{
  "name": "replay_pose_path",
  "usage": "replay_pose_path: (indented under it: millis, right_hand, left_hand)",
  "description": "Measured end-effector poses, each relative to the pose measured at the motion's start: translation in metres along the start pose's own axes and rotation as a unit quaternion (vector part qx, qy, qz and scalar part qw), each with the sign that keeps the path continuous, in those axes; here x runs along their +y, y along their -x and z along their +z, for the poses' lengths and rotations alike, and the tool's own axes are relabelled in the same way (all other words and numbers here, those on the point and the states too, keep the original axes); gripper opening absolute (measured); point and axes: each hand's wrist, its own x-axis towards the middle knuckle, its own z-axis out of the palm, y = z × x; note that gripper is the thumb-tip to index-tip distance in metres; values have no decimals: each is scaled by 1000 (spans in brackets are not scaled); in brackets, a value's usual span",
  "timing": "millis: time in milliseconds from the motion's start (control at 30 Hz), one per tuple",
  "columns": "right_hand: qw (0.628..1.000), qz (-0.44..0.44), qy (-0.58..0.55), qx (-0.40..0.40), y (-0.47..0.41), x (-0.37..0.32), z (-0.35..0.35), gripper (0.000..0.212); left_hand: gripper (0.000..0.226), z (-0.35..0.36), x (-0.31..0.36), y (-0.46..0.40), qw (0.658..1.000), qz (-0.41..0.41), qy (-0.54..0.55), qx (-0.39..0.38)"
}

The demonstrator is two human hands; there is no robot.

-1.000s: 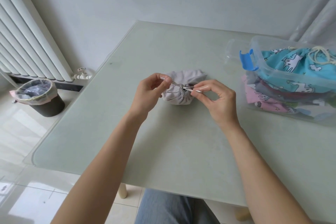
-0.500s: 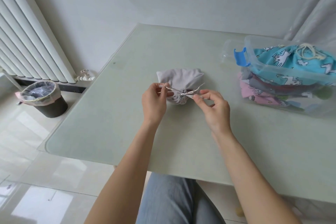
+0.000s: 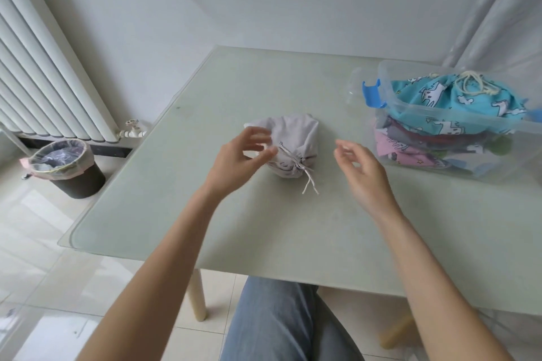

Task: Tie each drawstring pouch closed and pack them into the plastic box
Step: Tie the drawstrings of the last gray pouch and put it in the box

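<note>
In the middle of the desk (image 3: 264,223) lies a grey pouch (image 3: 293,149), its neck gathered and knotted, the two cord ends (image 3: 309,182) trailing toward the near edge. The left hand (image 3: 240,155) hovers just beside the pouch on its left, fingers loosely spread and holding nothing. The right hand (image 3: 360,170) hangs in the air to the pouch's right, apart from it, fingers relaxed and empty. At the desk's right side stands a clear plastic box (image 3: 457,123) with a blue latch (image 3: 372,94), stacked with pouches; a turquoise animal-print pouch (image 3: 434,97) sits on top.
</note>
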Motion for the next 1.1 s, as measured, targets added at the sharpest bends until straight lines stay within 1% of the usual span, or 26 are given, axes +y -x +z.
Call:
replay_pose_path:
  millis: [33,100,133,167,200,233,267,300,367,400,433,533,633,667,733,800,867,933,967,1033,1100]
  right_hand:
    - [1000,-22,10,-5,-1,-3,-4,36]
    - [990,-123,63,-18,-4,-12,-5,52]
    - [975,-187,116,-35,-6,-14,-2,59]
    - [951,-241,181,-61,-10,-15,3,65]
    - [923,-278,247,-98,-13,-13,10,70]
    - [898,-294,298,-135,-19,-12,16,73]
    - [881,-297,327,-168,-22,-10,22,72]
    - [873,-298,338,-186,-29,-8,25,68]
    - [874,-309,323,-189,-38,-6,26,48]
    - [882,-304,310,-183,-41,-7,24,38]
    - [894,-279,301,-181,-45,-9,20,32]
    - [914,-200,314,-161,-52,-12,13,28]
    - [925,-129,341,-111,-60,-1,3,41]
    - [933,-103,331,-99,-61,4,2,47]
    - [954,-59,285,-74,-64,15,-4,59]
    - [961,-15,263,-81,-65,22,-6,69]
    - [950,2,290,-112,-63,25,-8,69]
    - [945,-17,305,-119,-59,24,-9,61]
    - [948,-26,297,-115,-56,20,-11,57]
    - [953,-52,280,-102,-51,13,-20,50]
    - [952,-110,275,-70,-49,1,-37,44]
  left_hand:
    - [22,-10,2,-3,1000,11,-14,7]
    - [25,-26,4,-14,998,32,-42,44]
    - [26,-31,1,-22,996,40,-59,59]
    - [28,-34,-4,-33,994,42,-76,62]
    - [31,-34,-11,-43,993,37,-93,57]
    - [34,-33,-17,-56,993,29,-110,43]
    - [38,-30,-24,-67,991,22,-127,24]
    - [42,-26,-27,-80,990,15,-143,2]
    - [49,-14,-33,-100,983,2,-177,-50]
    - [51,-8,-35,-108,977,-5,-197,-76]
    - [54,-1,-35,-116,971,-12,-218,-102]
    - [67,16,-39,-129,944,-25,-289,-159]
    - [72,20,-38,-136,930,-42,-315,-186]
    - [71,18,-38,-134,928,-48,-317,-192]
    - [61,19,-34,-133,925,-43,-322,-198]
    - [48,18,-29,-126,937,-33,-299,-175]
    - [36,18,-24,-114,964,-24,-226,-138]
    - [27,18,-18,-100,987,-8,-124,-98]
    - [26,19,-15,-93,994,0,-78,-80]
    - [28,22,-5,-81,999,10,-10,-47]
    - [29,25,12,-74,999,23,32,-12]
